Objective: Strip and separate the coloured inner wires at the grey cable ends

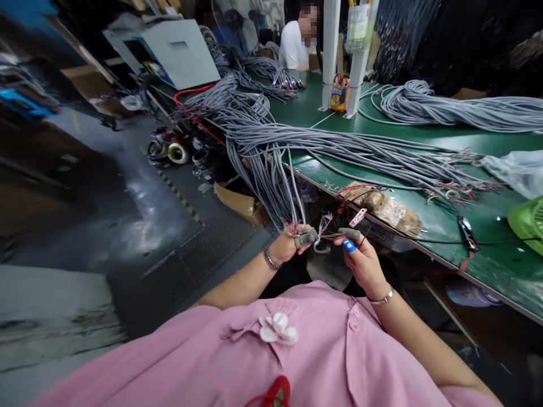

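My left hand (297,240), with grey coverings on its fingertips, is closed around the ends of grey cables (265,183) that hang over the table's front edge. From its fingers, thin coloured wires (326,225) fan out upward and to the right. My right hand (360,257) pinches the far ends of some of these wires; its thumb has a blue wrap and one finger a grey covering. A short grey piece (322,249) curls below the wires. Just beyond my right hand is a pink tool or clip (358,218), near a taped brown bundle (386,209).
Grey cable bundles (339,148) lie across the green table (504,226). Pliers or cutters (467,233) and a green basket (528,223) are at the right. White posts (333,51) stand behind. A person (292,45) sits across the table. A cardboard box (241,203) is below.
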`<state>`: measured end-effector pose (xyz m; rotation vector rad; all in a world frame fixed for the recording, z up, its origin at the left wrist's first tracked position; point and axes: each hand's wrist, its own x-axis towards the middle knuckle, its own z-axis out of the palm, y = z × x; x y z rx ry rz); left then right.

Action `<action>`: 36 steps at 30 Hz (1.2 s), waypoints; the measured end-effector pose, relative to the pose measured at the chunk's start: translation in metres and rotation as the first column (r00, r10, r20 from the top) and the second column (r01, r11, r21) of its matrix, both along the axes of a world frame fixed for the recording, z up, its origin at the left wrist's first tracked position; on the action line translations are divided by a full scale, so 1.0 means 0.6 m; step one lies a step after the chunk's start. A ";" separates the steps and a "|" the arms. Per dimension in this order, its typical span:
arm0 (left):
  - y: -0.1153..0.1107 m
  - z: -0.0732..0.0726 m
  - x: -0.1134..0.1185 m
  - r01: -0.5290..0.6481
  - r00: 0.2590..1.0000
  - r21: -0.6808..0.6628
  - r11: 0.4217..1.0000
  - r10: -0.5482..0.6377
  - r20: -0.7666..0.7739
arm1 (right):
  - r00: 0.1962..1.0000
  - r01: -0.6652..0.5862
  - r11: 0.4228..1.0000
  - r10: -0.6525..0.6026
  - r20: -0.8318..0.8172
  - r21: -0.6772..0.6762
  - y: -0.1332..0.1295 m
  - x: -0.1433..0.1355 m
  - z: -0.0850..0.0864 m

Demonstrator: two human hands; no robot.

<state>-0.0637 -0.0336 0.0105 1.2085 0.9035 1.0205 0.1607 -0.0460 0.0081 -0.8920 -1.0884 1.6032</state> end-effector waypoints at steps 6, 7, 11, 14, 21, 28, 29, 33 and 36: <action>-0.004 0.010 0.000 0.078 0.992 -0.004 0.997 -0.078 -0.097 | 0.978 -0.113 0.989 0.093 -0.184 -0.097 0.000 -0.037 0.032; -0.004 0.013 0.001 0.085 0.990 -0.006 0.996 -0.085 -0.108 | 0.978 -0.115 0.988 0.094 -0.189 -0.104 0.000 -0.039 0.033; 0.001 0.016 0.004 0.106 0.990 -0.015 0.994 -0.107 -0.091 | 0.982 -0.122 0.991 0.112 -0.149 -0.057 0.000 -0.042 0.029; 0.007 0.011 0.006 0.117 0.992 -0.034 0.993 -0.118 -0.051 | 0.995 -0.098 0.980 0.102 -0.017 0.172 0.004 -0.037 0.021; 0.011 0.020 0.009 0.233 0.970 -0.018 0.972 -0.233 -0.068 | 0.750 -0.352 0.610 -0.270 0.604 0.710 0.018 0.004 0.017; 0.013 0.028 0.002 0.364 0.923 0.121 0.924 -0.339 -0.184 | 0.599 -0.508 0.557 -0.321 0.734 0.658 0.018 0.045 0.008; 0.015 0.029 -0.001 0.389 0.911 0.140 0.910 -0.357 -0.208 | 0.565 -0.503 0.585 -0.335 0.754 0.636 0.023 0.053 0.000; 0.016 0.042 -0.016 0.433 0.890 0.178 0.884 -0.388 -0.241 | 0.463 -0.184 0.808 -0.432 0.774 0.560 0.039 0.094 -0.032; 0.009 0.046 -0.015 0.388 0.902 0.205 0.899 -0.324 -0.286 | 0.661 0.047 0.906 -0.345 0.667 0.422 0.032 0.117 -0.036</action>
